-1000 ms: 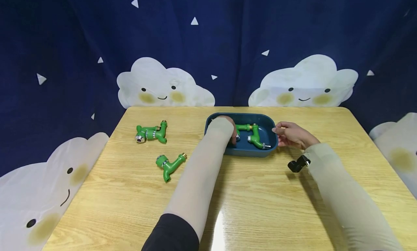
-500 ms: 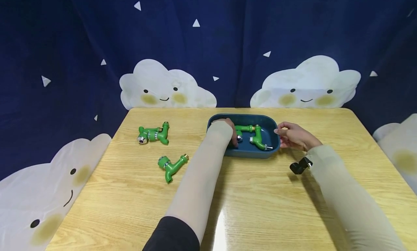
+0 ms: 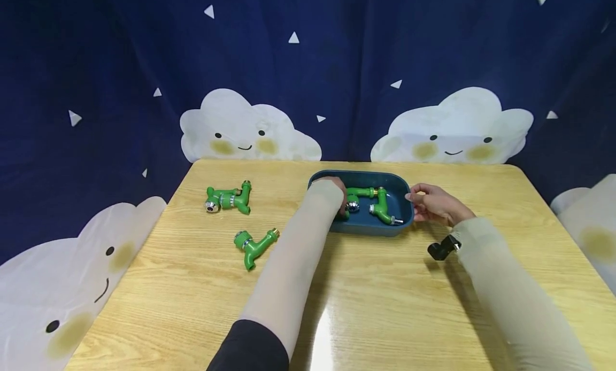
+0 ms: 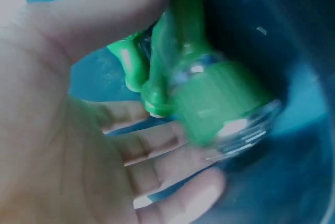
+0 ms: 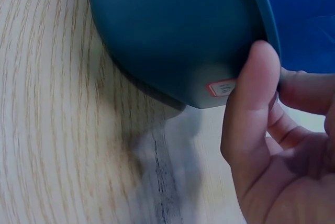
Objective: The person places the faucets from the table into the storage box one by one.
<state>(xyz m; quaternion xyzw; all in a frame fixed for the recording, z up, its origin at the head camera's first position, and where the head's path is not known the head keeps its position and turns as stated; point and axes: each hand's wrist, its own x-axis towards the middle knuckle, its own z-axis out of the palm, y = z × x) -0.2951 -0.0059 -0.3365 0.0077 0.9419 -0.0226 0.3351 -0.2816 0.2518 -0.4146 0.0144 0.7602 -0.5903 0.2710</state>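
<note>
Set on a pale wood-grained table (image 3: 394, 296): a round-cornered, dark blue-green plastic tub (image 3: 370, 230), presumably light, stiff and smooth, best taken by the rim, as by the right grip (image 3: 437, 204), drawn into a thumb-and-finger pinch at one end. Inside the tub, between thumb and loosely spread fingers of the left grip (image 4: 89, 135), with no firm hold evident: a glossy green tap (image 4: 222, 101) with silvery knob, likely rigid and slippery, best taken round the body. On the tub's outer end: a white, red-bordered label (image 5: 221, 87) with print too blurred to read.

Taps (image 3: 382, 205) obstructing the tray (image 3: 368, 230) leave room at its right end.
</note>
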